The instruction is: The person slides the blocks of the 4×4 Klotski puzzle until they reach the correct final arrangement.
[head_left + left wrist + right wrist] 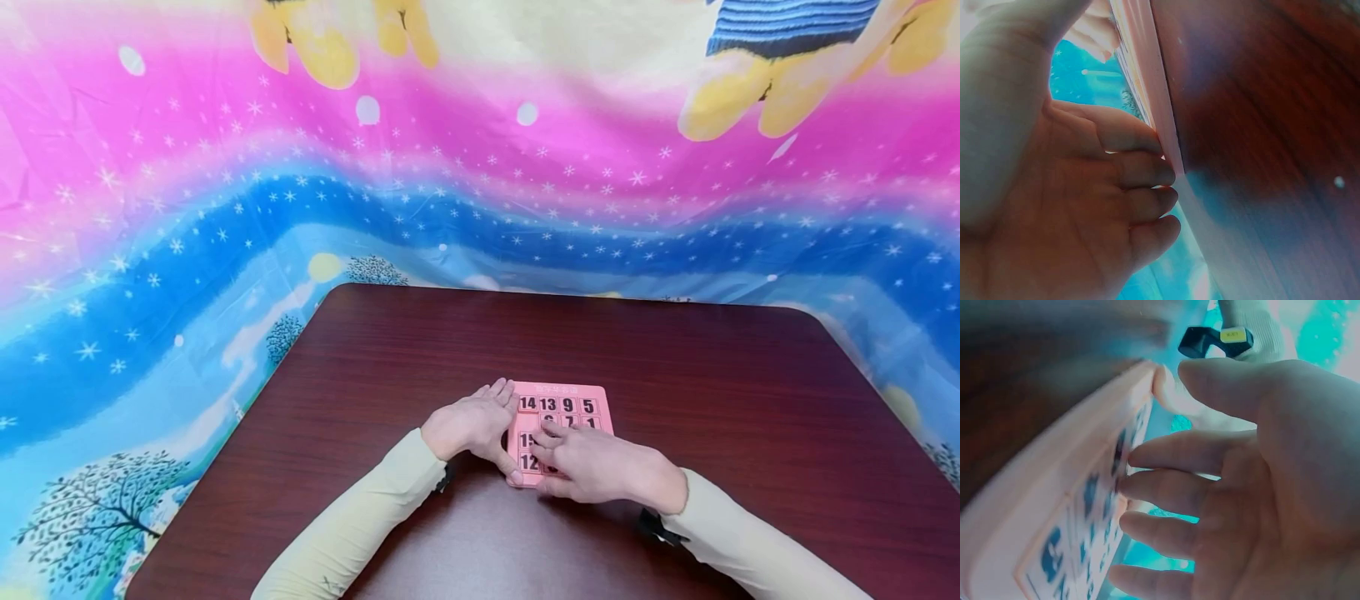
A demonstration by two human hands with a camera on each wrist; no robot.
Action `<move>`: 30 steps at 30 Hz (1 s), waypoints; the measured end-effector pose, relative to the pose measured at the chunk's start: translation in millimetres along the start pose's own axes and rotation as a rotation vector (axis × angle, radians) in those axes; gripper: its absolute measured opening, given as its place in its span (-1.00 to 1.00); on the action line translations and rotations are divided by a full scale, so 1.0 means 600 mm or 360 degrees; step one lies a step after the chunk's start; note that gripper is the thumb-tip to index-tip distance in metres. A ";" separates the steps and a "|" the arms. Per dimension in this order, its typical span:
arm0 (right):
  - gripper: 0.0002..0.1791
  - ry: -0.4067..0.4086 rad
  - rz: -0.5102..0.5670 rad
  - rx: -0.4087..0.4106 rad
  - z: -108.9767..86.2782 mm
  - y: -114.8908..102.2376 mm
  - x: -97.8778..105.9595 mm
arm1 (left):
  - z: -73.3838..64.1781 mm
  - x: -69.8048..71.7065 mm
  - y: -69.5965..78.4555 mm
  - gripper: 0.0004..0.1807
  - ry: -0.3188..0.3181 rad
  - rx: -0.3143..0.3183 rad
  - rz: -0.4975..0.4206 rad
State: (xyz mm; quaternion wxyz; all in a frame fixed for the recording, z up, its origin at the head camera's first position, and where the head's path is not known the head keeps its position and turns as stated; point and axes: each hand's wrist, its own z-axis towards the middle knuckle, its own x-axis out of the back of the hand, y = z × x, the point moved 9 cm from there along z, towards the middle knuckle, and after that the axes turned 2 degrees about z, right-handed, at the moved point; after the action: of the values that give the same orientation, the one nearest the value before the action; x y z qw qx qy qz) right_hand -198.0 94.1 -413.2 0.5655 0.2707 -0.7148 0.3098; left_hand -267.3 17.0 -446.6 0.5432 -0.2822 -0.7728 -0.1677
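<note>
Pink no. puzzle (558, 406) lies flat; R hand (588, 461), fingers apart, grips nothing, rests on tiles (567, 405); L hand (480, 422), fingers straight, braces puzzle's L edge, no clamp; table (480, 346) beneath; best hold puzzle steady, slide tiles lightly.

Both sleeves (356, 523) were long and pale cream, finely ribbed up close. A black fitting (660, 527) showed at each cuff (681, 493), the left one bearing a yellow label (1233, 335).
</note>
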 end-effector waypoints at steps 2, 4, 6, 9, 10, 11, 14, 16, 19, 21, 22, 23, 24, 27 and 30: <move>-0.40 0.0003 0.0005 -0.0013 0.002 0.005 0.004 | 0.001 0.000 0.001 0.39 -0.0003 -0.0004 -0.0005; -0.38 0.0000 0.0012 -0.0045 0.004 0.013 0.007 | 0.001 0.000 0.002 0.40 -0.0007 -0.0007 -0.0016; -0.38 -0.0004 0.0021 -0.0079 0.009 0.021 0.009 | 0.001 0.000 0.002 0.40 -0.0008 -0.0007 -0.0021; -0.36 -0.0038 0.0054 -0.0148 0.020 0.035 0.008 | 0.001 0.000 0.002 0.41 -0.0011 0.0001 -0.0028; -0.35 -0.0047 0.0062 -0.0164 0.024 0.040 0.008 | 0.001 0.000 0.001 0.42 -0.0015 0.0006 -0.0029; -0.34 -0.0058 0.0069 -0.0189 0.028 0.044 0.008 | 0.001 0.001 0.001 0.42 -0.0017 0.0010 -0.0032; -0.33 -0.0087 0.0077 -0.0252 0.039 0.058 0.006 | 0.001 0.001 0.001 0.42 -0.0025 0.0013 -0.0039; -0.33 -0.0096 0.0081 -0.0277 0.045 0.065 0.006 | 0.000 0.001 0.002 0.42 -0.0029 0.0011 -0.0044; -0.32 -0.0088 0.0097 -0.0285 0.053 0.071 0.004 | -0.001 0.002 0.003 0.41 -0.0025 0.0007 -0.0041; -0.33 -0.0083 0.0099 -0.0279 0.056 0.074 0.003 | -0.001 0.002 0.003 0.41 -0.0019 0.0007 -0.0042; -0.33 -0.0088 0.0102 -0.0284 0.058 0.076 0.001 | -0.001 0.002 0.002 0.41 -0.0015 0.0007 -0.0041; -0.33 -0.0092 0.0105 -0.0289 0.059 0.077 -0.001 | -0.001 0.002 0.002 0.42 -0.0013 0.0007 -0.0040; -0.33 -0.0099 0.0110 -0.0300 0.059 0.079 -0.002 | -0.001 0.002 0.002 0.42 -0.0011 0.0007 -0.0038; -0.33 -0.0112 0.0109 -0.0316 0.061 0.082 -0.006 | -0.001 0.001 0.002 0.43 -0.0005 0.0007 -0.0034; -0.33 -0.0103 0.0098 -0.0327 0.061 0.083 -0.007 | 0.000 0.001 0.002 0.43 0.0000 0.0006 -0.0029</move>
State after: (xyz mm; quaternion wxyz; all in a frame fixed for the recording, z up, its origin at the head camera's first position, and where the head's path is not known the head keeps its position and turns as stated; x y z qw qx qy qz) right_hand -257.5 99.7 -430.6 0.5570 0.1990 -0.7687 0.2434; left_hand -266.6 18.1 -446.2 0.5421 -0.2741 -0.7757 -0.1712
